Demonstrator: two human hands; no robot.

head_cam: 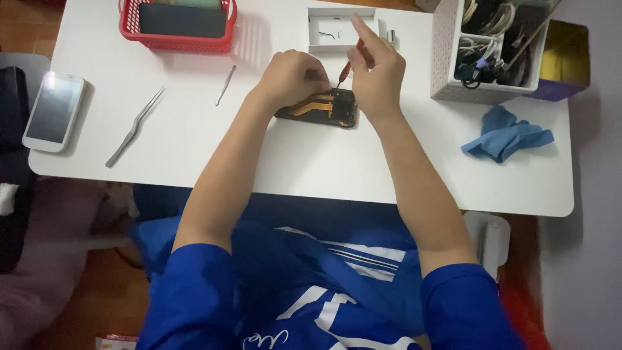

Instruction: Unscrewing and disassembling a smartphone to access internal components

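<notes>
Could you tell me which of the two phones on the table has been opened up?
The dark phone under the left hand and right hand, its orange ribbon cables exposed. The white phone at the table's left edge lies intact.

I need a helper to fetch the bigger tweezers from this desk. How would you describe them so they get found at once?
Start at the white table and go to its left part, between the white phone at the edge and the person's left hand. The long silver tweezers lie there at a slant. They are longer and wider than the thin metal tool nearby.
</notes>
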